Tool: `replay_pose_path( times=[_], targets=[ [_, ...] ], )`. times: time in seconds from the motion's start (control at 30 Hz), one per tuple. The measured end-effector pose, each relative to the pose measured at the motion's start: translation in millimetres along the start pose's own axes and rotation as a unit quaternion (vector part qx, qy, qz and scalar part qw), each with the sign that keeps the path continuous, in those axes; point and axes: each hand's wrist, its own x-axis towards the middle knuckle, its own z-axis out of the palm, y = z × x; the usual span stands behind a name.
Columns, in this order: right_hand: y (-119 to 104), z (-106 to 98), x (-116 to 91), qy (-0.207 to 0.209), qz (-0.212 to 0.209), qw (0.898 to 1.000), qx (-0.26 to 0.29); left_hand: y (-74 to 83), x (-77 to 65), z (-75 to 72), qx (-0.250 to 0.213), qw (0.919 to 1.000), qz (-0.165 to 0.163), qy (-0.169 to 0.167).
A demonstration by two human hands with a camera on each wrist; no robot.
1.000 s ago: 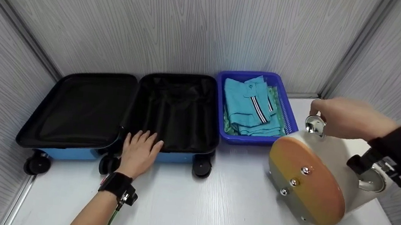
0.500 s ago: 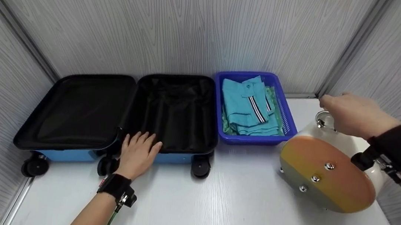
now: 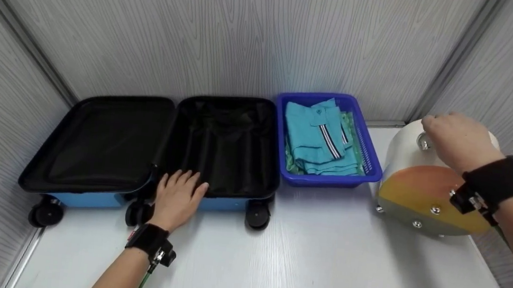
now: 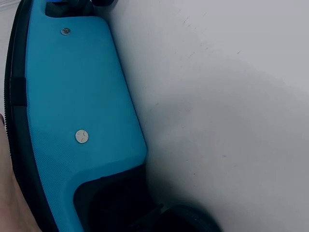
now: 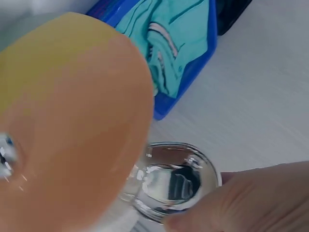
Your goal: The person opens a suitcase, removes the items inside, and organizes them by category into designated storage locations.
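Observation:
A cream, rounded container (image 3: 406, 143) stands at the right, tilted. Its oval face (image 3: 413, 194) is banded orange, yellow and grey-green, with several shiny metal studs; this face fills the left of the right wrist view. My right hand (image 3: 462, 139) grips a metal ring (image 5: 181, 181) at its top; the fingertips are partly hidden. An open blue suitcase (image 3: 226, 204) with black lining lies at the left. On the near rim of its right half, close to the hinge, my left hand (image 3: 178, 198) rests with fingers extended inward. Only a sliver of that hand shows in the left wrist view.
A blue-violet plastic basket (image 3: 319, 183) with folded turquoise clothes (image 3: 314, 136) stands between suitcase and container. Black wheels (image 3: 258, 216) jut from the suitcase's near side. Grey wood-patterned walls (image 3: 230, 31) enclose the white surface (image 3: 291, 262).
My right hand has carried the cream container rightward and back, away from me, closer to the right wall. The left hand and the suitcase have stayed put.

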Motion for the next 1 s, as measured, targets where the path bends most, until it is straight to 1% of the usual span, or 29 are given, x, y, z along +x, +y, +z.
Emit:
replay_pose_path(
  times=[0.07, 0.17, 0.33, 0.53, 0.73, 0.8, 0.9, 1.0],
  targets=[
    [3, 6, 3, 0.028, 0.006, 1.000, -0.001, -0.9, -1.6, -0.3, -0.002, 1.0000, -0.002, 0.003],
    [6, 14, 9, 0.060, 0.017, 0.998, -0.002, -1.8, -3.5, -1.1, -0.006, 1.0000, -0.003, 0.003],
    [9, 25, 20, 0.115, 0.026, 0.993, 0.004, -3.7, -6.7, -3.2, -0.011, 0.9999, -0.007, 0.002],
    [7, 34, 32, 0.144, 0.067, 0.987, 0.011, -5.3, -9.4, -3.3, -0.011, 0.9999, -0.010, 0.006],
    [1, 43, 40, 0.189, 0.098, 0.977, 0.031, -5.3, -11.3, -1.7, -0.006, 0.9999, -0.011, 0.003],
    [0, 44, 43, 0.188, 0.104, 0.976, 0.038, -5.1, -12.2, -1.6, -0.006, 0.9999, -0.014, 0.000],
    [0, 45, 46, 0.169, 0.115, 0.978, 0.039, -5.1, -12.7, -1.9, -0.004, 0.9998, -0.017, 0.000],
    [1, 46, 46, 0.149, 0.122, 0.981, 0.025, -4.1, -10.2, -2.0, 0.000, 0.9999, -0.015, -0.003]
  ],
)
